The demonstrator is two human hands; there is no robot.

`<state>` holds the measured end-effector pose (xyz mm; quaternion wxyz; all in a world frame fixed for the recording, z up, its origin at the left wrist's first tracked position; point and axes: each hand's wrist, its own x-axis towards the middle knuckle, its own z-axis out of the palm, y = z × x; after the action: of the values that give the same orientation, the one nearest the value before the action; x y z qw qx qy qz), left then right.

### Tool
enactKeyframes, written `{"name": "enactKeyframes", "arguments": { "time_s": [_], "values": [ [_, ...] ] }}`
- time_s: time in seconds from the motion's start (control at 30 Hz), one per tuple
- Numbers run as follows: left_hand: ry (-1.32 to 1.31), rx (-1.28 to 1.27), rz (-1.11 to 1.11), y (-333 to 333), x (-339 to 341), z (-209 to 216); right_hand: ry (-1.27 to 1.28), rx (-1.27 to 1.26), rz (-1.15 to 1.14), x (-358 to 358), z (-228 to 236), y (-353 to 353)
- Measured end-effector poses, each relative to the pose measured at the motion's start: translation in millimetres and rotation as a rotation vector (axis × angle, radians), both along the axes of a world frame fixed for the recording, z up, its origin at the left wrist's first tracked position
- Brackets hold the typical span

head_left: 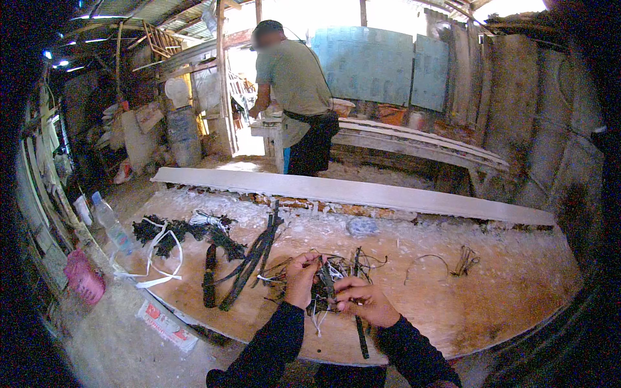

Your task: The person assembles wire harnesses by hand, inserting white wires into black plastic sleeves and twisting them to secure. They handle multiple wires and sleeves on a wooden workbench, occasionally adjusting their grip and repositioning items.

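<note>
Both hands meet over a tangle of dark twigs and white strands (318,302) near the front of the wooden table (427,310). My left hand (301,282) pinches the upper end of a short dark strip (328,282). Lower on the same strip, the fingers of my right hand (367,302) are closed around it. A long thin dark stick (361,339) passes beside my right hand, its middle partly hidden. To the left lie a bundle of dark sticks (253,262) and a thick dark roll (209,275).
Dark bushy bundles (162,234) and a white strap (155,281) lie at the table's left. A plastic bottle (111,223) and pink sack (84,277) are beyond its edge. A white board (349,193) runs along the back. A person (294,90) stands at another bench (414,139).
</note>
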<state>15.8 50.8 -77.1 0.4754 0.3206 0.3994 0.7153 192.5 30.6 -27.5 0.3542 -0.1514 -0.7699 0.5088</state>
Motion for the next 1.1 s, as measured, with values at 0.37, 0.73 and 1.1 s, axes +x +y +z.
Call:
{"name": "enactKeyframes", "arguments": {
  "time_s": [0.37, 0.73, 1.1],
  "values": [
    [0.474, 0.067, -0.354, -16.4, 8.8, 20.0, 0.226, -0.177, -0.539, 5.7, -20.3, 32.0],
    [0.564, 0.272, -0.560, -19.4, 17.9, 17.0, 0.159, 0.227, -0.963, 10.6, -23.3, 50.3],
    [0.001, -0.050, 0.123, -4.8, -4.4, 9.4, -0.022, -0.044, 0.005, 1.8, -8.2, 16.2]
  ]
}}
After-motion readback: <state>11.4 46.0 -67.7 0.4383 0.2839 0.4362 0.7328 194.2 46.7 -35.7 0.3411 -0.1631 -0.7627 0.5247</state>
